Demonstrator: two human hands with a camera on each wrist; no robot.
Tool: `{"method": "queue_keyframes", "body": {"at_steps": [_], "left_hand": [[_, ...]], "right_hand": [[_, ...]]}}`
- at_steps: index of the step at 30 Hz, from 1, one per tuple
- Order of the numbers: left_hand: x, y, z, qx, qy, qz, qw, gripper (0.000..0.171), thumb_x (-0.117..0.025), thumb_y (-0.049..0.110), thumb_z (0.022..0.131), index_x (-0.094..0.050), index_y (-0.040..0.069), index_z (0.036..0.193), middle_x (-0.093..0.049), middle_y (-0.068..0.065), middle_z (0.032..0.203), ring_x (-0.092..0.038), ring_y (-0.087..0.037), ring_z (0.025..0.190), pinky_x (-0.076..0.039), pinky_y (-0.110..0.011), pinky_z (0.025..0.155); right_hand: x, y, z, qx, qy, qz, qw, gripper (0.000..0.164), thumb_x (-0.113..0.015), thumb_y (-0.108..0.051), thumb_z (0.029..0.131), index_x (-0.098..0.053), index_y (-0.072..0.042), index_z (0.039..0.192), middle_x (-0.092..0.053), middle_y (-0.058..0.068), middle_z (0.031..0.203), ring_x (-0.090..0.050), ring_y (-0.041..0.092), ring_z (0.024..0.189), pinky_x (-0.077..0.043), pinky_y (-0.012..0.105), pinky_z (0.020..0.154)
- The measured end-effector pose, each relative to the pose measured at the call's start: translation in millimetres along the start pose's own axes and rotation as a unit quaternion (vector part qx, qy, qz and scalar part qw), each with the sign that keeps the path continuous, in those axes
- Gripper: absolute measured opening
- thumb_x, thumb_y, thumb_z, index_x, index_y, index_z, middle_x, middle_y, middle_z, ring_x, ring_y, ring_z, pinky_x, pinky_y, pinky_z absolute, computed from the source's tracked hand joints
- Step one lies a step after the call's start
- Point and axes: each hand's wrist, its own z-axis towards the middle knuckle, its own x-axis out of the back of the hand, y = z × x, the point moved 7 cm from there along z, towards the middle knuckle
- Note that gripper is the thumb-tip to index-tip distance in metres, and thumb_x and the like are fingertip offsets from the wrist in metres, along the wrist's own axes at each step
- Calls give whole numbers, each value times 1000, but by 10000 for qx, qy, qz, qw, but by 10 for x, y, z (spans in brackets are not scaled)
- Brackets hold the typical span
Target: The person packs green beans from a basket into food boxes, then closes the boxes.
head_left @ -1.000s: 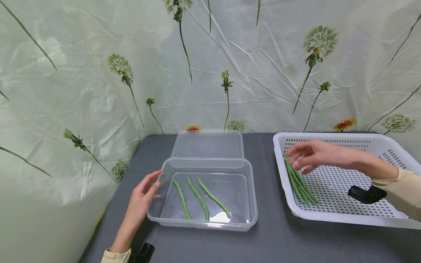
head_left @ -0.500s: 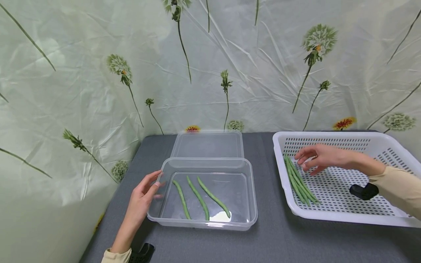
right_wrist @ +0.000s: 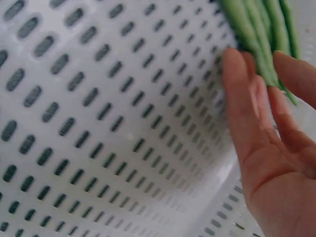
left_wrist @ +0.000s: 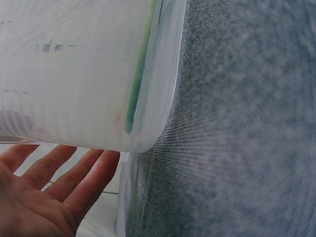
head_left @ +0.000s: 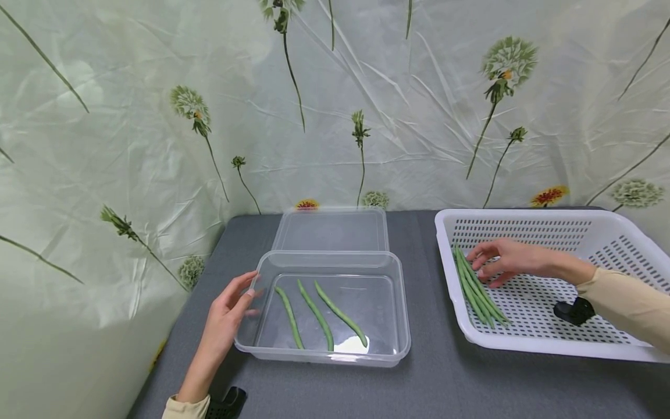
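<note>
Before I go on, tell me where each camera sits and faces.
Head: worn on the head, facing forward and down at the clear container and white basket; left hand, right hand and sleeves show.
Left wrist: on that wrist, facing the container's side and gray cloth; left hand shows.
Right wrist: on that wrist, facing into the basket; right hand shows.
Shared: head and right wrist both show green beans near the right hand.

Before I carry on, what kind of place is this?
Probably a makeshift indoor work spot: a gray tabletop, flower-print sheeting behind it, and green beans in a white basket.
</note>
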Motion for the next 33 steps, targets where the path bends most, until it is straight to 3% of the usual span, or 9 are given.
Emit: {"method": "queue_keyframes", "body": {"at_steps": [12, 19, 25, 33], "left_hand": [[12, -5, 1, 8, 21, -16, 10000, 37, -51, 13, 104, -51, 4, 140, -55, -18, 136, -63, -32, 111, -58, -39, 75], [-5, -1, 1, 54, 6, -26, 10000, 37, -51, 14, 104, -51, 5, 140, -55, -18, 136, -62, -33, 111, -58, -39, 75], [-13, -3, -2, 61, 8, -30, 10000, 36, -51, 13, 104, -51, 5, 139, -55, -18, 136, -63, -32, 111, -58, -40, 75], [-4, 5, -2, 38, 14, 7, 10000, 36, -51, 14, 104, -51, 6, 140, -55, -18, 136, -63, -33, 110, -58, -39, 75]], "right_hand": [[-35, 10, 79, 210, 825, -414, 9955, 48, -76, -4, 84, -48, 10, 120, -58, 16, 100, -64, 25, 82, -59, 41, 67], [-52, 8, 63, 215, 817, -237, 9961, 49, -69, 3, 84, -44, 13, 125, -60, 17, 101, -64, 25, 82, -58, 43, 67], [-33, -4, 22, 158, 663, -256, 9973, 60, -65, 1, 86, -38, 19, 138, -64, 18, 109, -65, 22, 87, -59, 42, 70], [-22, -55, -31, 137, 501, -151, 9985, 56, -60, 0, 87, -39, 18, 135, -63, 18, 109, -63, 23, 93, -58, 42, 74]]}}
